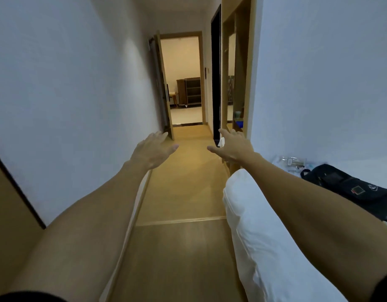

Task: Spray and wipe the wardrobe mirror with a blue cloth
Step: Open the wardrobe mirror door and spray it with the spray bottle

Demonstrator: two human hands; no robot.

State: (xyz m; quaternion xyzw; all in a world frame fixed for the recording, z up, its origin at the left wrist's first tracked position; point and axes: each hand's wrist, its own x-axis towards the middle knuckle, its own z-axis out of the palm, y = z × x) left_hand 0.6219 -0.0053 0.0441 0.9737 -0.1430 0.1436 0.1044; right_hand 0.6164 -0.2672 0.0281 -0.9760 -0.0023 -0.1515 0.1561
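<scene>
Both my arms reach forward down a narrow hallway. My left hand is open, palm down, fingers spread, holding nothing. My right hand is open too and empty, just in front of a wooden wardrobe niche on the right. Inside that niche a narrow mirror panel shows, seen at a steep angle. Something blue lies on a low shelf in the niche, just beyond my right hand; I cannot tell what it is. No spray bottle is in sight.
A bed with white bedding fills the lower right, with a black bag and small items on it. An open door at the hallway's end leads to a lit room with a dark cabinet. White walls close in on both sides.
</scene>
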